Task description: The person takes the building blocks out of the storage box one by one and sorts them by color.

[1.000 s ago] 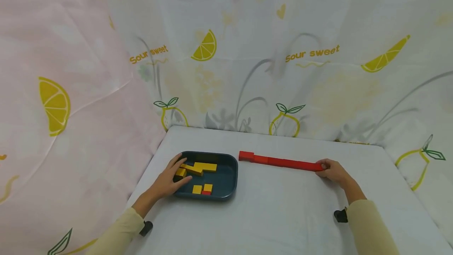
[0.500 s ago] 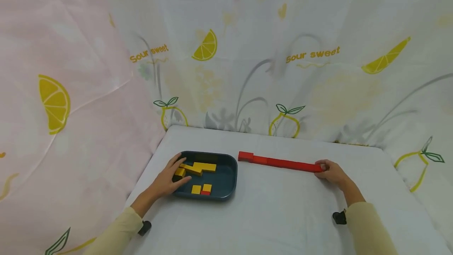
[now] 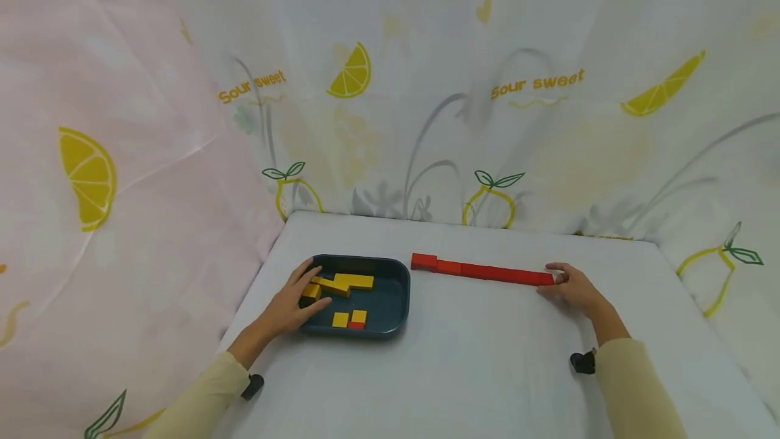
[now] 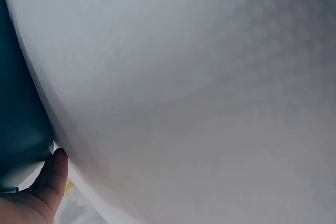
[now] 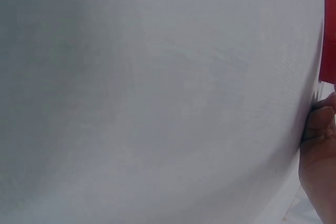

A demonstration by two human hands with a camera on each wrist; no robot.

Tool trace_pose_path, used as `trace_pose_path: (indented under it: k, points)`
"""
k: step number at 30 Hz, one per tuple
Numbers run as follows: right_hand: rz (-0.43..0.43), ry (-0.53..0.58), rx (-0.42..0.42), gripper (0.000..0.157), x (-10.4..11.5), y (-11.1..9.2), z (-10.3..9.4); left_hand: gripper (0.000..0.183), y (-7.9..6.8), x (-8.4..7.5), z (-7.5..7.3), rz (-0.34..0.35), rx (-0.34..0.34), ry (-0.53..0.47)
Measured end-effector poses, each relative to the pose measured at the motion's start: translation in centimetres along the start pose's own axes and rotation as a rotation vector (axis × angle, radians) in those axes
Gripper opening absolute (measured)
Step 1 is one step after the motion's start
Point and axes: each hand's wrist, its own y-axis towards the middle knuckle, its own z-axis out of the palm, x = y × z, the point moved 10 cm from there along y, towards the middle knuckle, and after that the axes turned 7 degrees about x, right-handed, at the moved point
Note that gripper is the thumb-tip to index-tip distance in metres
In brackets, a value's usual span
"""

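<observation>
My left hand (image 3: 286,307) rests at the left end of a dark blue tray (image 3: 402,297), its fingers spread over the rim. In the left wrist view the thumb (image 4: 56,177) lies beside the tray's wall (image 4: 21,103). Several yellow blocks (image 3: 353,281) are in the tray, and a small red block (image 3: 356,325) shows there with yellow ones next to it. Out on the table, red blocks (image 3: 487,272) form a long, slightly slanting row with a taller one at its left end. At the row's right end is my right hand (image 3: 575,291), thumb and fingers parted around the last block.
A white cloth covers the table (image 3: 475,358). Behind and to the left hang curtains (image 3: 426,87) printed with lemons. Dark wrist cameras (image 3: 583,362) sit below both sleeves.
The right hand's fingers have parted from their grip on the row's end block. The left hand and the tray keep their places; the head view has shifted slightly.
</observation>
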Motion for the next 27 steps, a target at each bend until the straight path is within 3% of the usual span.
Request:
trace_pose_path:
  k: [9, 12, 17, 22, 27]
  points:
    - [0.041, -0.006, -0.015, 0.104, 1.3, -0.6, -1.2, 0.078, 0.2, -0.4, 0.1, -0.028, -0.007, 0.023]
    - [0.007, -0.03, -0.058, 0.107, 3.4, -1.7, -2.1, 0.079, 0.2, -0.6, 0.2, -0.04, 0.008, 0.03]
    - [-0.164, -0.084, -0.17, 0.098, 9.0, -3.1, -2.9, 0.079, 0.2, -0.6, -0.2, -0.032, 0.0, 0.038]
    - [-0.341, -0.095, -0.145, 0.089, 14.0, -3.9, 0.2, 0.079, 0.1, -0.6, -0.4, -0.031, -0.008, 0.044]
    - [-0.528, -0.086, -0.026, 0.073, 18.8, -4.9, 6.1, 0.077, -0.3, -0.5, -0.3, -0.02, -0.012, 0.041]
